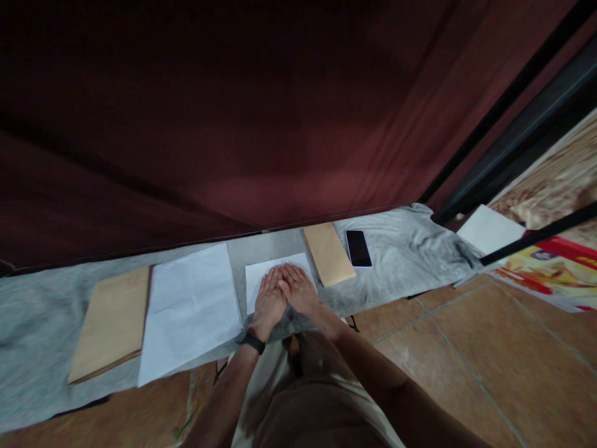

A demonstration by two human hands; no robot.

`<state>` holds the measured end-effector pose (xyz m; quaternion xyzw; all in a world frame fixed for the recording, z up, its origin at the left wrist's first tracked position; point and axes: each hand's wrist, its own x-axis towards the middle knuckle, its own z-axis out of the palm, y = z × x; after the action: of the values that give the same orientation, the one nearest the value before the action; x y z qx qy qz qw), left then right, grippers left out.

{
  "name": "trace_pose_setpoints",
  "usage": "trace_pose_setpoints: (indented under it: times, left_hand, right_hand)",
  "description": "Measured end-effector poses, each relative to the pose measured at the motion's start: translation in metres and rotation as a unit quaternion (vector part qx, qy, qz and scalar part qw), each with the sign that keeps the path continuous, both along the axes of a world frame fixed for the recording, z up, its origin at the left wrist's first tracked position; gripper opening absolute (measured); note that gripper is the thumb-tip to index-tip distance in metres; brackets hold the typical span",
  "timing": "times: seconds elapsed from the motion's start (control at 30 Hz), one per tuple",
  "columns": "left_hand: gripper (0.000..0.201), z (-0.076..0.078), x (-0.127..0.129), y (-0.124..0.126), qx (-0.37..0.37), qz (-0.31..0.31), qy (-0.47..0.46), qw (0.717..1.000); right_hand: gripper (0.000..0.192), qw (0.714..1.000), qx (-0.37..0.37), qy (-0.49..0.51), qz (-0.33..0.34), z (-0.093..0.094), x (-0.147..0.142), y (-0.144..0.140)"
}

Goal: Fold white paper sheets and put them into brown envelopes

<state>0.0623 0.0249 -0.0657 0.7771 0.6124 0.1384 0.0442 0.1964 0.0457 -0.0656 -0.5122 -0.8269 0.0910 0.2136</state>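
Observation:
A white sheet of paper (pixel 254 280), seemingly folded, lies in front of me on a grey cloth. Flat on its left part rests my left hand (pixel 272 297), fingers stretched forward and a dark band on the wrist. My right hand (pixel 298 289) lies flat beside it, its fingers also extended, and the two hands touch at the thumbs. Both palms press on the paper and hide its middle. Just right of it is a brown envelope (pixel 329 254). To the left lies a stack of larger white paper (pixel 191 311).
A stack of brown envelopes (pixel 112 317) sits at the far left of the cloth-covered narrow table (pixel 392 236). Near the right envelope lies a phone (pixel 358 249). A dark red curtain (pixel 280 124) rises behind the table. A colourful printed box (pixel 550 270) stands at right.

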Motion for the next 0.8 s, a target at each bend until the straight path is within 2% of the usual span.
trace_pose_setpoints:
  times: [0.17, 0.3, 0.8]
  left_hand:
    - [0.057, -0.002, -0.003, 0.015, -0.014, 0.006, 0.003, 1.0]
    - [0.058, -0.005, -0.008, 0.02, 0.001, 0.026, 0.001, 1.0]
    - [0.063, -0.016, -0.024, 0.01, 0.05, 0.131, -0.016, 0.99]
  right_hand:
    - [0.049, 0.999, 0.003, -0.027, 0.018, -0.002, -0.004, 0.021]
    - [0.048, 0.999, 0.0, -0.036, 0.002, -0.005, -0.005, 0.029]
    - [0.062, 0.995, 0.032, -0.029, -0.094, -0.025, 0.008, 0.02]
